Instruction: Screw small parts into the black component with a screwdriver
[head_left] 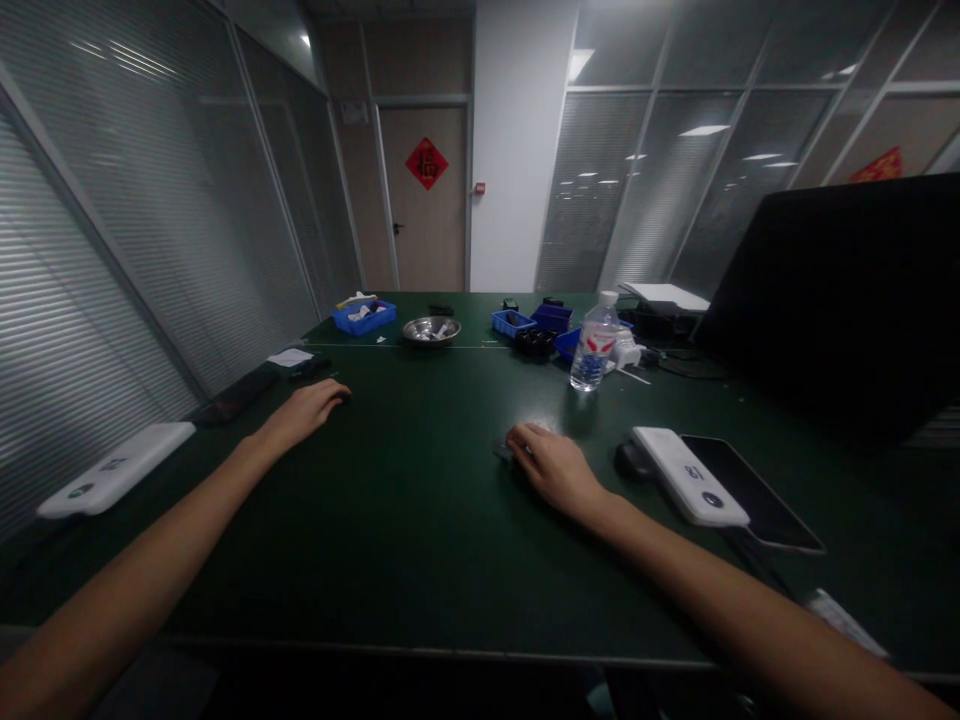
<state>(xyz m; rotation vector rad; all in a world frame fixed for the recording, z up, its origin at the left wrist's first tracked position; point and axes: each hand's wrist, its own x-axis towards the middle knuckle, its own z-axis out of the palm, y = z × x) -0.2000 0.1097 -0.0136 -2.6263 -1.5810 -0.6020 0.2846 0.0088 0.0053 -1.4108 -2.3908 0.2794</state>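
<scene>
My left hand (pixel 313 406) lies on the green table (pixel 390 560), fingers stretched forward and nothing seen in them. Just beyond it are a dark slim object (pixel 309 370) and a white sheet (pixel 290 357). Nearer the middle, my right hand (pixel 553 468) rests low on the table with its fingers curled together. From under its fingertips sticks out a small, dark grey flat piece (pixel 501 452); the rest of it is covered, so its kind cannot be made out. A water bottle (pixel 592 345) stands upright beyond my right hand. To that hand's right sits a dark mouse-like object (pixel 632 461).
A metal bowl (pixel 431 337) and a blue basket (pixel 365 320) stand toward the back, with blue trays (pixel 551 318) further right. White devices (pixel 690 477) lie at both sides, one overlapping a dark tablet (pixel 757 495). A large black monitor (pixel 840 310) rises at right.
</scene>
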